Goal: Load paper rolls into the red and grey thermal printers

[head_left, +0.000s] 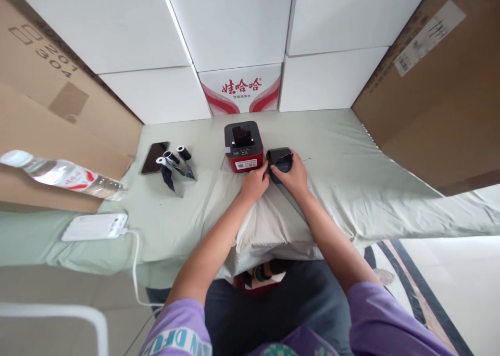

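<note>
"娃哈哈" on white carton [241, 89]; "304" on cardboard box [50, 64]

A makeshift packing spot in a storeroom or home stockroom

Stacked white cartons [234, 23] and big brown cardboard boxes [437, 85] with shipping labels wall in a bench [351, 158] draped with a pale green sheet. On it sit a small red label printer [244, 147], rolls of black tape or ribbon [175, 161], a phone [154, 157] and a white power bank [95, 227]; patterned tile floor [429, 293] shows below.
</note>
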{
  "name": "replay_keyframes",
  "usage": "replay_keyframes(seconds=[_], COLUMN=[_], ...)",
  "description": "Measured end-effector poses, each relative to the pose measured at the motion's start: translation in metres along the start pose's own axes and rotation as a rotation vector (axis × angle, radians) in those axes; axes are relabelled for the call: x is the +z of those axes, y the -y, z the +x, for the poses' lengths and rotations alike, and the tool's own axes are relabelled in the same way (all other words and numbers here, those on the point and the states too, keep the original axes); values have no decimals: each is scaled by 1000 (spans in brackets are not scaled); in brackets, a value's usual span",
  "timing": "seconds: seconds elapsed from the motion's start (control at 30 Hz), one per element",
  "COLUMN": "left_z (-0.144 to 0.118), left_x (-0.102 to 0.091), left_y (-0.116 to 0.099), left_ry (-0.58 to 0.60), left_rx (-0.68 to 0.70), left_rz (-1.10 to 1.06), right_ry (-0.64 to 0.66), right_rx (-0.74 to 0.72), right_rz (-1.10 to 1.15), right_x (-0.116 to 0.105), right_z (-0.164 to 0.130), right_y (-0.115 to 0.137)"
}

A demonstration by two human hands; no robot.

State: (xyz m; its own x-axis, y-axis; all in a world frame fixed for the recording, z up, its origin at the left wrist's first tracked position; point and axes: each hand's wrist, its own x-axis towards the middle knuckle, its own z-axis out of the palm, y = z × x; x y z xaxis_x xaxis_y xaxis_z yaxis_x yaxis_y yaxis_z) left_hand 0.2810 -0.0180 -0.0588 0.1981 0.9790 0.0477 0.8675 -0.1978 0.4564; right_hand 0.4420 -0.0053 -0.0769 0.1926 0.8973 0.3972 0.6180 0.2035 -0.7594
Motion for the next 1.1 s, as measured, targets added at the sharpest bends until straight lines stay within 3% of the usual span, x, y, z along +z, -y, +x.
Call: replay_keyframes(seconds=[0.8,1.1], left_z=[8,3], left_x=[1,2], left_y=[-1,-3], left_ry=[-19,-27], left_rx=[-67,-53], left_rz=[40,74], right_ry=[31,21], right_rx=[-4,140], right_rz=[10,67], right_x=[-4,2], right_z=[1,0], right_y=[6,-2])
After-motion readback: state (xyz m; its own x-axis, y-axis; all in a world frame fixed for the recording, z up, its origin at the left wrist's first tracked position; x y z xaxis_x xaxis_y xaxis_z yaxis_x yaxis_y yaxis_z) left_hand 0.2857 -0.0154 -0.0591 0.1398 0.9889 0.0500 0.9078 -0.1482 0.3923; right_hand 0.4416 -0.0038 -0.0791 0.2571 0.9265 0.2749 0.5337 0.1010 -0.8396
